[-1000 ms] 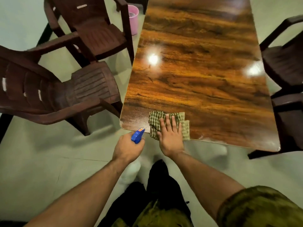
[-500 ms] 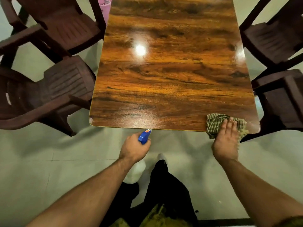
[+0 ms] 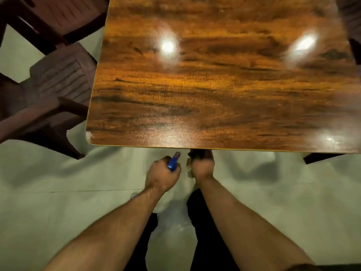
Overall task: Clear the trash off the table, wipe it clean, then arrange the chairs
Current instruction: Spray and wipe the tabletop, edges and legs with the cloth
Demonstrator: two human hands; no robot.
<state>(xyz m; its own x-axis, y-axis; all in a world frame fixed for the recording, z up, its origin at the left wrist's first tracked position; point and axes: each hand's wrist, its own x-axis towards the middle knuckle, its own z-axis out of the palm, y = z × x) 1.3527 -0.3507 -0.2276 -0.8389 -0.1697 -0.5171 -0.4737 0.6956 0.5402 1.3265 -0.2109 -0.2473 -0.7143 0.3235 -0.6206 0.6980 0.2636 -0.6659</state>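
Looking down, we see the brown table fill the top of the view; its near edge runs straight across just above our hands; its near left corner is round, with a small pale mark. Our left hand hangs just below that edge, out over the floor; its fingers are curled tight round the spray bottle, whose blue top points up toward the edge. Our right hand is just beside the left one, near but apart; its fingers are curled round the cloth, a dark blurry bunch that pokes out right under the edge; we cannot tell if cloth and edge touch. Two bright spots of light shine on the table top; a pale hazy patch lies by the near edge. On the left a dark chair sits close by the table's long side; its arm reaches that side edge, and we cannot tell if they touch; a second chair stands behind it, with a thin wedge of floor between it and the table. On the right one dark leg shows under the near corner; we cannot tell whose it is. The pale green floor spreads wide on both sides of our arms; our dark trouser legs stand in the middle.
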